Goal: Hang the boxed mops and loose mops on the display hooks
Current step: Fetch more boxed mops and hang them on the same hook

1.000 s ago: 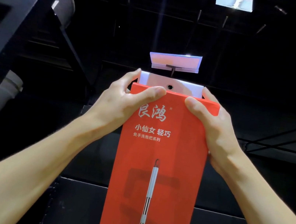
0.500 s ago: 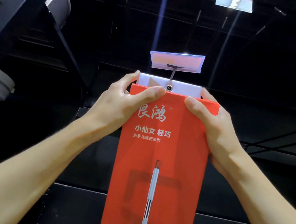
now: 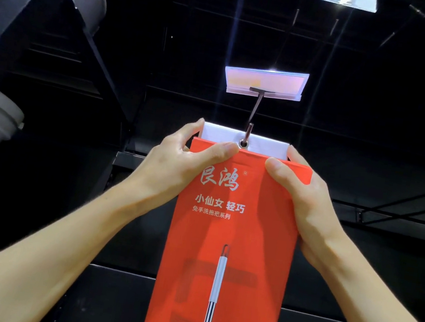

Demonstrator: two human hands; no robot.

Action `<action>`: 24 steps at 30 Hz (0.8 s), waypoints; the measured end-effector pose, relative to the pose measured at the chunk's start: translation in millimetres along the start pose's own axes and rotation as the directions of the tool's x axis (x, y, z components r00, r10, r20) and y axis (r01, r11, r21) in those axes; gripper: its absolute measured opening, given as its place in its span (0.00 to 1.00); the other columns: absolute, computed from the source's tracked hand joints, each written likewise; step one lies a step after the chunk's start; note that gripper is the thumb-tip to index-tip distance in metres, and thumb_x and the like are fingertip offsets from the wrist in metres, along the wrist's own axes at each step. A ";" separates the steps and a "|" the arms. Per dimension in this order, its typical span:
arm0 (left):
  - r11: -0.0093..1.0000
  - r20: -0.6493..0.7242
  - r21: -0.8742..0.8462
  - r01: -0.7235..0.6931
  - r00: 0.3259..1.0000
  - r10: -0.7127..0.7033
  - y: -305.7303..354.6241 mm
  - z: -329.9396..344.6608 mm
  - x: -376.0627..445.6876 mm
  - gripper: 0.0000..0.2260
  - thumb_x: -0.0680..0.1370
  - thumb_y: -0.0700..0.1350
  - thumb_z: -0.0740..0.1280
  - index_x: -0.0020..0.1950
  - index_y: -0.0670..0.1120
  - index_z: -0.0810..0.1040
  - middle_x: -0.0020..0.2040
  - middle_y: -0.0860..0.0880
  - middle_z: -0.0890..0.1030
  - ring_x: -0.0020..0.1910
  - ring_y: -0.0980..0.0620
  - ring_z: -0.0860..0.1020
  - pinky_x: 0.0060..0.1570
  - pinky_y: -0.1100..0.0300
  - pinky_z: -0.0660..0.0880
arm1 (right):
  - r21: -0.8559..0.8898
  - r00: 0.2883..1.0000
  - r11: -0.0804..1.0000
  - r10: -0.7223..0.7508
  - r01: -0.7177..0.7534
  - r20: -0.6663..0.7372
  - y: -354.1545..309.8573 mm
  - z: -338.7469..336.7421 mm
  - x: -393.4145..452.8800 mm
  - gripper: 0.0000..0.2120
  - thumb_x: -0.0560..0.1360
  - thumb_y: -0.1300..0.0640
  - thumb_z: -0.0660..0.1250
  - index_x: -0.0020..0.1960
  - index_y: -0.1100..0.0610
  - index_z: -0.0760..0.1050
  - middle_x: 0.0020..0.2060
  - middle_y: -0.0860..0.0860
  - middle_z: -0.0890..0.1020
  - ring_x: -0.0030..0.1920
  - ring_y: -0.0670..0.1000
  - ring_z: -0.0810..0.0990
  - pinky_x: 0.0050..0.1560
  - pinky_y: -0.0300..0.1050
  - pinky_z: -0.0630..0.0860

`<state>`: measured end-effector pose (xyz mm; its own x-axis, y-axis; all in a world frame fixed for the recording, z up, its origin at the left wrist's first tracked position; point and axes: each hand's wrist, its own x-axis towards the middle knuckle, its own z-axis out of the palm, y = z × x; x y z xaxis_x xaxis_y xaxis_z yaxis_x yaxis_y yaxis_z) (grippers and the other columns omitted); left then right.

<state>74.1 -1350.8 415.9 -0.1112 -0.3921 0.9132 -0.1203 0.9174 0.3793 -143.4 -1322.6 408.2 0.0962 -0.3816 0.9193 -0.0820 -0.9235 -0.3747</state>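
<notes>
The left hand (image 3: 177,166) and right hand (image 3: 307,203) each clasp an upper corner of the red mop box (image 3: 228,247); between the grips, the display hook (image 3: 249,133) passes through the box's hang hole.

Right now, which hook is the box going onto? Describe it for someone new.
Find the red box held up by both hands. At its white top flap, a thin metal hook enters the hole. It alone carries the pale price tag.
</notes>
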 end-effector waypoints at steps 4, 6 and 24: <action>0.999 -0.003 -0.047 -0.011 1.000 0.010 -5.2 4.0 -4.6 0.48 0.64 0.73 0.72 0.81 0.60 0.64 0.51 0.56 0.89 0.50 0.55 0.88 0.59 0.48 0.81 | -0.026 1.000 1.000 0.013 -0.013 -0.002 4.9 0.4 -2.9 0.21 0.76 0.47 0.73 0.65 0.55 0.78 0.54 0.56 0.87 0.51 0.56 0.88 0.51 0.51 0.83; 0.997 -0.030 -0.072 -0.041 0.999 0.039 -11.2 9.7 -10.3 0.41 0.67 0.72 0.72 0.77 0.62 0.70 0.55 0.53 0.88 0.53 0.52 0.88 0.59 0.45 0.82 | -0.035 0.996 0.999 0.012 -0.015 -0.085 7.3 3.4 -5.3 0.29 0.73 0.44 0.76 0.71 0.52 0.75 0.56 0.51 0.87 0.52 0.51 0.88 0.53 0.50 0.83; 0.990 -0.169 -0.020 -0.140 0.976 0.135 -30.9 34.9 -99.2 0.36 0.80 0.51 0.73 0.84 0.62 0.58 0.67 0.65 0.80 0.65 0.64 0.79 0.70 0.52 0.75 | -0.197 0.951 0.968 -0.199 0.153 -0.237 38.4 20.2 -98.3 0.33 0.76 0.50 0.70 0.79 0.43 0.65 0.65 0.41 0.81 0.65 0.42 0.80 0.64 0.46 0.77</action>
<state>54.4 -1342.6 308.4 0.0424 -0.2480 0.9678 -0.0840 0.9644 0.2508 -136.0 -1321.3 301.0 -0.1276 -0.1698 0.9772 -0.2597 -0.9451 -0.1982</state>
